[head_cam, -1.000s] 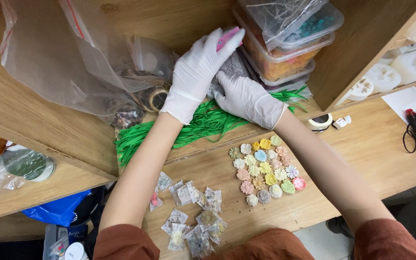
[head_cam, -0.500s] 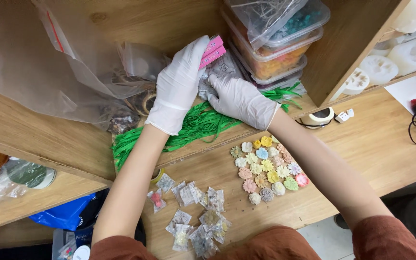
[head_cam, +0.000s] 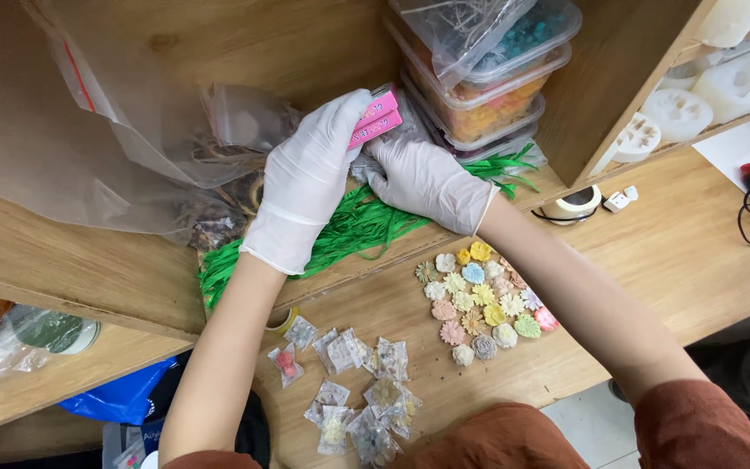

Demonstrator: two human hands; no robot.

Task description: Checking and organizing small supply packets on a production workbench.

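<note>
Holding a small pink box (head_cam: 375, 117) up at the shelf (head_cam: 88, 260) level, near the back wall beside the stacked clear food containers (head_cam: 488, 95).

- Left hand (head_cam: 305, 187), white glove: fingers closed round the near end of the pink box, thumb side hidden, box poking out past the fingertips toward the containers.
- Right hand (head_cam: 427, 178), white glove: fingers curled under/behind the box and onto a crinkly clear bag; can't tell whether it actually grips the box or just steadies it.
- Box sits between both hands, touching the left fingers; its far end is free.

Handling, my read: thin card or plastic, light, rigid enough to pinch by the long edges, but it would crush if squeezed flat. Gloves on glossy faces look slippery, so grip the edges, not the faces.

Around it:
- Bundle of green ribbon strips (head_cam: 340, 234) lies along the shelf's front edge, directly under both wrists.
- Large clear zip bag (head_cam: 71, 130) fills the left of the shelf.
- Counter (head_cam: 670, 260) below: cluster of small pastel flower casts (head_cam: 483, 300) mid-counter, small clear sachets (head_cam: 349, 391) by the near edge, tape roll (head_cam: 570, 207) toward the right.
</note>
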